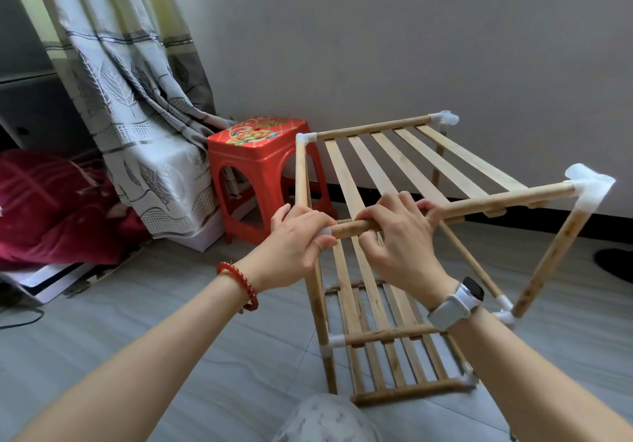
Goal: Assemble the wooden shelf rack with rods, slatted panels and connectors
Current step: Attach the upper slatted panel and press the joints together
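A wooden shelf rack stands on the floor ahead of me, with a slatted top panel and lower slatted panels. White connectors sit at its corners, one at the near right. My left hand grips the near left corner, where a white connector peeks out under my fingers. My right hand curls round the front top rod right beside that corner. The rod's end meets the connector between my two hands.
A red plastic stool stands just left of the rack, against a patterned curtain. A red blanket lies at far left. A grey wall runs behind. My knee is at the bottom edge. The floor is grey tile.
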